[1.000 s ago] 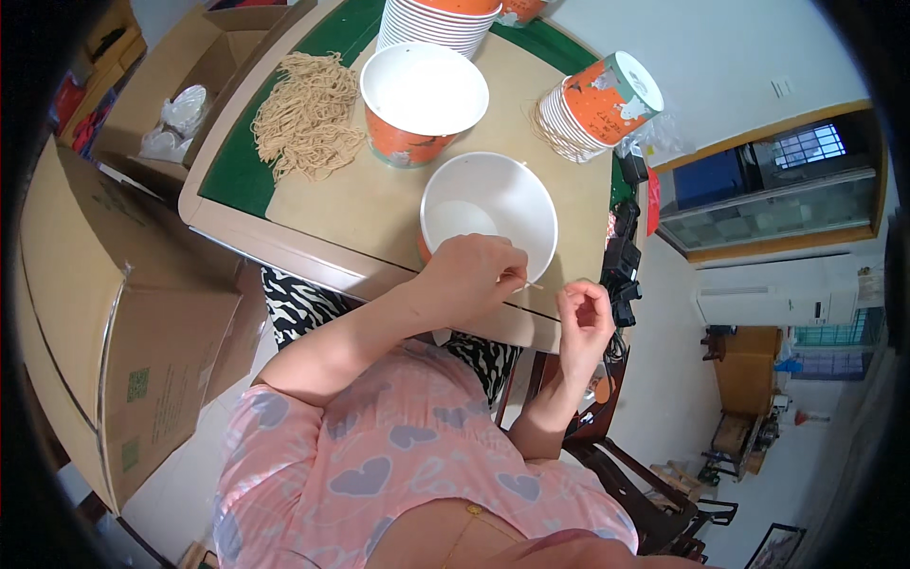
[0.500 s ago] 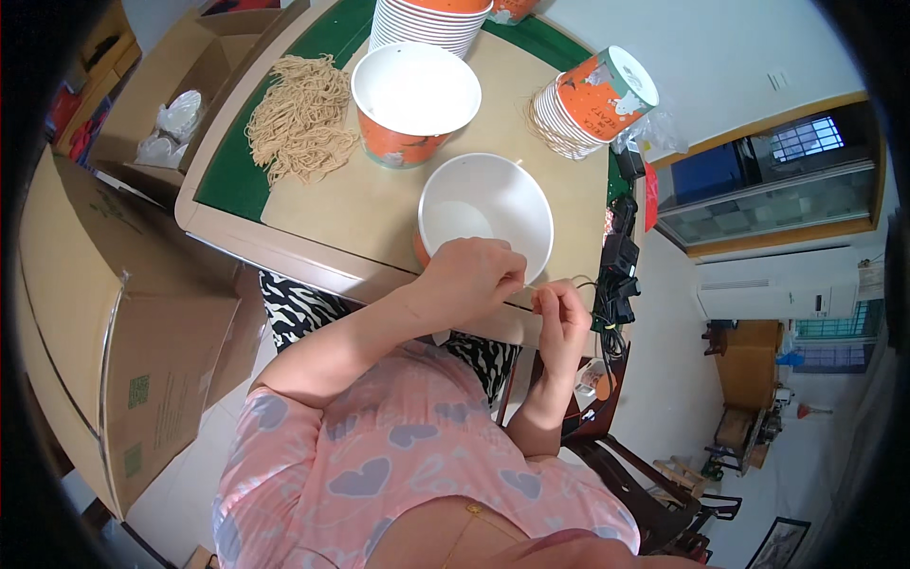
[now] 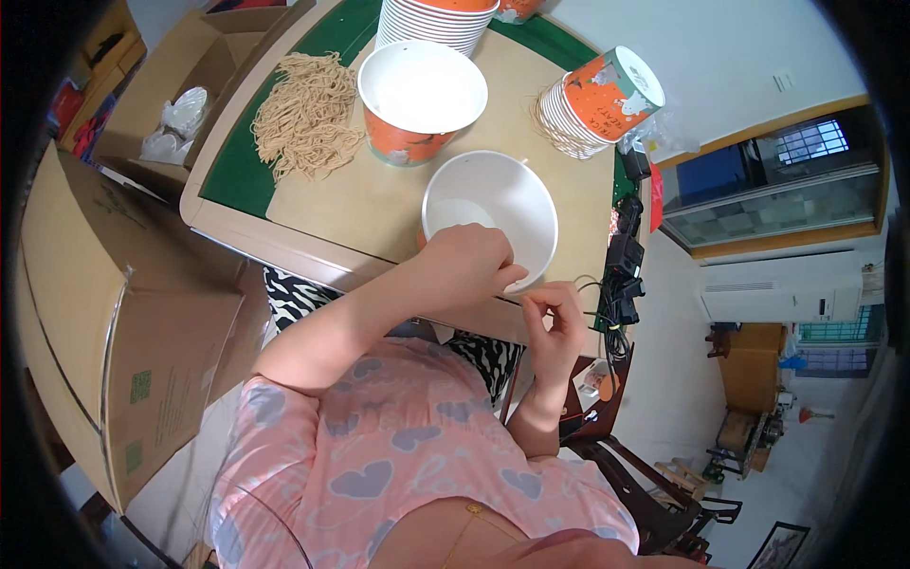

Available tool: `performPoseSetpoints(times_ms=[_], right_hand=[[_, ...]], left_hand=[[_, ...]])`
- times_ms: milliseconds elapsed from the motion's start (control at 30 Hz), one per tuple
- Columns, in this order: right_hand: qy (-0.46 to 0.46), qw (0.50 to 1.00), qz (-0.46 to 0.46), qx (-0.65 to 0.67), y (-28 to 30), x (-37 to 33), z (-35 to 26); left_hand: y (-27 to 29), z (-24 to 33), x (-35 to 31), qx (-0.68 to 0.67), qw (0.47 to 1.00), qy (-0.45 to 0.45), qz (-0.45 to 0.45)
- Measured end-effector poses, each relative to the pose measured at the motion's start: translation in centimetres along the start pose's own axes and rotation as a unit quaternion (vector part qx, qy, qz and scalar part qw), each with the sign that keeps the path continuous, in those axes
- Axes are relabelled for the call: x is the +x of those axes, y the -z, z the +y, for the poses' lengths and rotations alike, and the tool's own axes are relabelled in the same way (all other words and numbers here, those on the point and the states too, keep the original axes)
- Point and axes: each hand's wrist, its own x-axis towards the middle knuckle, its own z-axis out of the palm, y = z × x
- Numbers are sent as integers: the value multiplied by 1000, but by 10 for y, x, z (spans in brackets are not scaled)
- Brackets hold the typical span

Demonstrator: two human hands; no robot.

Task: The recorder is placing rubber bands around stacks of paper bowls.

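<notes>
A paper bucket point(image 3: 531, 213), white inside and orange outside, stands tilted at the table's near edge with its mouth toward me. My left hand point(image 3: 474, 261) is closed in a pinch over its near rim; the fingertips partly hide what they grip. Just right of it, my right hand point(image 3: 557, 318) pinches thumb and forefinger together beside the rim, on what looks like a thin pale cord, barely visible. A short cord end point(image 3: 524, 161) pokes out at the bucket's far rim. A heap of beige cords point(image 3: 308, 119) lies at the left of the tabletop.
Behind stands another paper bucket point(image 3: 409, 133), upright, before a bucket stack point(image 3: 431, 33). At far right, stacked buckets point(image 3: 607, 100) lie tilted, cords hanging along their rims. Black adapters and cables point(image 3: 624, 261) line the table's right edge. Cardboard boxes point(image 3: 171, 370) stand on the left.
Both hands stay at the near rim; my left hand has shifted slightly up and its fingertips lie closer to the rim. My right hand's fingers have turned a little. The whole view has shifted slightly.
</notes>
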Motion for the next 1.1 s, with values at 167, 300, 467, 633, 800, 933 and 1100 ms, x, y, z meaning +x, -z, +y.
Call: performPoseSetpoints(times_ms=[167, 300, 467, 633, 800, 933, 1100], right_hand=[[25, 998, 48, 10, -7, -2, -4], [4, 994, 110, 12, -10, 5, -5], [34, 995, 89, -17, -11, 3, -13], [72, 996, 22, -37, -24, -6, -9], [54, 998, 26, -21, -23, -7, -8], [-19, 996, 55, 66, -22, -9, 4], [-106, 977, 88, 164, -20, -10, 19]], left_hand=[[10, 5, 11, -69, 993, 19, -92], [13, 2, 25, -147, 977, 25, -153], [18, -2, 39, -205, 949, 88, -224], [19, -1, 43, -222, 927, 150, -264], [12, -10, 43, -255, 921, 152, -253], [7, -12, 41, -289, 923, 129, -221], [7, -7, 37, -353, 909, 89, -202]])
